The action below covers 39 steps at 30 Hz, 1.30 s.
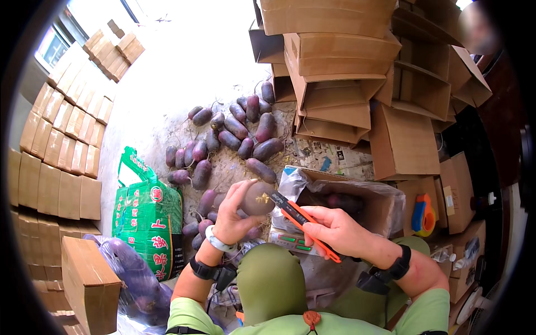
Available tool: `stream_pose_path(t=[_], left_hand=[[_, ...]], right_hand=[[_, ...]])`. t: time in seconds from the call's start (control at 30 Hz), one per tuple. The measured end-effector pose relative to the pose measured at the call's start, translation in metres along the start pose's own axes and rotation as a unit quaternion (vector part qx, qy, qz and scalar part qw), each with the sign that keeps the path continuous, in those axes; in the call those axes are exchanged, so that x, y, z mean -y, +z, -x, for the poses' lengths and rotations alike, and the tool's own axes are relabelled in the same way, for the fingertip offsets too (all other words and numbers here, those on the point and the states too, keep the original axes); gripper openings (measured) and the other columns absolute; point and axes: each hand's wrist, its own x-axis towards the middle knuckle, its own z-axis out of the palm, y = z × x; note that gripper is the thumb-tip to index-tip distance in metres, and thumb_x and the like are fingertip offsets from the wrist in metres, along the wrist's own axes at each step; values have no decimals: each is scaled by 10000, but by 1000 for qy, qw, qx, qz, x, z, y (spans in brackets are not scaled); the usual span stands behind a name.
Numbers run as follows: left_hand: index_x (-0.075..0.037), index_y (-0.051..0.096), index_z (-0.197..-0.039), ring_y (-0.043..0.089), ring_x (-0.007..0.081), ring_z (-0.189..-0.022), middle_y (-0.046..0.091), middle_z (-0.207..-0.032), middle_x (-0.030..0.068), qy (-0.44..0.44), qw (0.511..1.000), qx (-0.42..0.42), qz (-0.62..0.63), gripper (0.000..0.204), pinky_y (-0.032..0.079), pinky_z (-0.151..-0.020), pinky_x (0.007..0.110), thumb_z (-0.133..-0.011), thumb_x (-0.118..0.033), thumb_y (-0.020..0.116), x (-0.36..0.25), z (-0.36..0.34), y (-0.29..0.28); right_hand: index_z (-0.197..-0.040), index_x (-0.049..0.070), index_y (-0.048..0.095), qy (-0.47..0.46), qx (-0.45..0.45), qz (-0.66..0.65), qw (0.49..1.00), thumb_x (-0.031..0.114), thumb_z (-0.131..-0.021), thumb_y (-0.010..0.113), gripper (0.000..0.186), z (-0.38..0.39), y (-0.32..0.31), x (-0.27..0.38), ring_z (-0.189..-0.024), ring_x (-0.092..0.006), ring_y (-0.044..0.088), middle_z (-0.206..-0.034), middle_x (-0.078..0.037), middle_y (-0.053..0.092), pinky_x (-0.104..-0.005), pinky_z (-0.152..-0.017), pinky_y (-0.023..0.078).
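The left grip [229, 216] is curled around a rounded, dull grey-purple radish [254, 202], fingers and thumb closed on its sides. That radish is held up above the floor [125, 128], its end with yellowish stem stubs turned toward the other hand. The right grip [341, 229] is closed around a slim orange-and-black knife [297, 215], pointed up and left so that its dark end overlaps the radish's edge (whether it bites in, I cannot tell).

A pale, round bangle [219, 241] circles the left wrist, and both wrists wear black straps. Beyond the hands, a loose group of dark purple, oblong radishes [235, 128] lies on the floor, some with thin roots. Near the right hand stands an open brown cardboard box [321, 176] with a clear plastic liner [385, 215], and a purple radish [343, 202] shows inside. Just before it is a silvery device with green-lit displays [296, 241].

To the left stands a green woven bag [148, 223], near a clear plastic sack of purple radishes [131, 271]. A blue-and-orange tape dispenser [425, 215] sits at the far right.
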Motion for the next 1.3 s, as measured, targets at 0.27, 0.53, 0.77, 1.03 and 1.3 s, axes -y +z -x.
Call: stream_pose_path(t=[0.27, 0.53, 0.77, 1.03, 1.3], left_hand=[[-1, 504, -1272, 528, 345, -1085, 527, -1184, 180, 49, 947, -141, -284, 727, 425, -947, 390, -610, -65, 798, -9, -1, -5], [-20, 524, -1254, 501, 372, -1046, 530, -1160, 187, 39, 853, -239, -463, 668, 412, -918, 443, -633, -112, 751, 5, 11, -28], [16, 499, -1232, 631, 217, -951, 596, -1129, 121, -277, 915, -207, 206, 566, 547, -794, 351, -740, -99, 756, 52, 34, -83], [-27, 396, -1320, 624, 232, -1011, 592, -1156, 136, -189, 965, -14, 183, 706, 513, -881, 344, -716, -93, 756, -66, -1, -72], [-133, 595, -1115, 531, 323, -1030, 562, -1072, 110, 170, 852, 356, -345, 527, 487, -847, 425, -607, -140, 737, -115, -85, 73]], right_hand=[[-1235, 67, 510, 35, -9, -170, 985, 227, -985, 478, 299, -35, 25, -7, -517, -93, 550, -756, -49, 584, -252, -438, 483], [-1082, 63, 493, 45, 25, -373, 927, 259, -988, 466, 219, -74, 76, -4, -600, -126, 570, -790, -73, 575, -291, -495, 507], [-1064, 26, 538, -20, -57, 122, 991, 207, -931, 519, 225, -50, 15, 23, -476, -128, 529, -694, -38, 561, -295, -398, 433], [-1314, 56, 470, -94, -247, 72, 962, 190, -965, 517, 377, 33, -59, 25, -489, -68, 509, -756, -43, 571, -221, -424, 444], [-1296, 48, 491, -157, -289, -2, 944, 176, -967, 516, 355, 57, -79, 30, -501, -68, 519, -766, -41, 574, -223, -436, 454]])
